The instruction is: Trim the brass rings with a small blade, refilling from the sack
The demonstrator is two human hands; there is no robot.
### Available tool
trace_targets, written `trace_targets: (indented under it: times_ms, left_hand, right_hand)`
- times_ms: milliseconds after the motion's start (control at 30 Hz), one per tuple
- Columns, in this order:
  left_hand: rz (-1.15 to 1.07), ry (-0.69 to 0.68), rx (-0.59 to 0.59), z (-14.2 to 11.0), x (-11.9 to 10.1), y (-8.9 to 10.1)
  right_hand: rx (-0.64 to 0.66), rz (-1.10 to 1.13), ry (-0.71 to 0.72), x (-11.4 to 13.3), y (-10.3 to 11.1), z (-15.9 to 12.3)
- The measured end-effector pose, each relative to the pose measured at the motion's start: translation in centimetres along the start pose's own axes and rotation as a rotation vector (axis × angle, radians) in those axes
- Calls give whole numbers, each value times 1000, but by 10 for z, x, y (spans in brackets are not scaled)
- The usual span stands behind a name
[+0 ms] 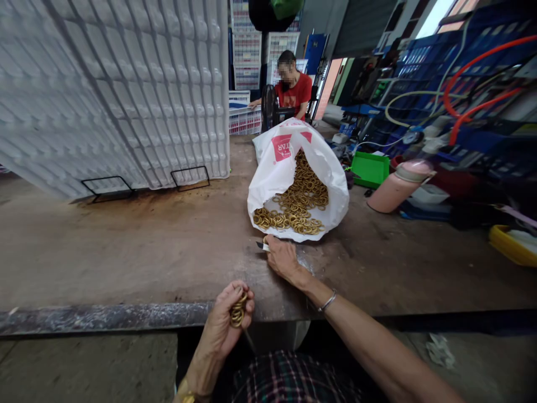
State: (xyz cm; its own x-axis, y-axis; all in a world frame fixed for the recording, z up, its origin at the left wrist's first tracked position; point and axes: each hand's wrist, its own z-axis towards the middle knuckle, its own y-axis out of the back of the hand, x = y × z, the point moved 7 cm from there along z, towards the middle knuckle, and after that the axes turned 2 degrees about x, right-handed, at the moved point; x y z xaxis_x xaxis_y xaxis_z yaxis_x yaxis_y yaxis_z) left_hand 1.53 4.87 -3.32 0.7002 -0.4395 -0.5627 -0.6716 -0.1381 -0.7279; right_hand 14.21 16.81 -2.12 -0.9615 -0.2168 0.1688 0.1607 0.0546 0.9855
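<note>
My left hand [222, 319] is closed round several brass-coloured metal rings [237, 314], just over the table's front edge. Farther forward, my right hand [284, 258] is closed on a small knife [263, 246] with a dark, pointed blade facing left and a white part by the fingers. That hand is close to the front of an open white plastic bag [339, 196] lying on its side. Inside the bag is a heap of similar rings [308, 187], spilling toward its mouth. My right fingertips are partly hidden.
The brown table [126, 252] bears tall white moulded sheets [168, 101] in black wire stands [191, 178] at left. To the right are a green tray [370, 169], a pink bottle [392, 193] and a yellow tray [509, 246]. A person in red [298, 92] sits beyond the bag.
</note>
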Motion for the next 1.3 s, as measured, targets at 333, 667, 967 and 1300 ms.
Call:
trace_targets:
  times_ms: [333,667,967,1300]
  left_hand:
    - [251,-224,-202,5,-22,14]
    - [602,-309,-244,5,-19,17]
    - [1019,-544,-299,-4,-37,2]
    - [529,-157,-113,4,-13,6]
  right_hand:
    - [103,1029,123,35,10,-36]
    - [276,1234,157,52,0,-49]
    - [185,999,145,55,5,-46]
    - [167,996,139,56,-6,-44]
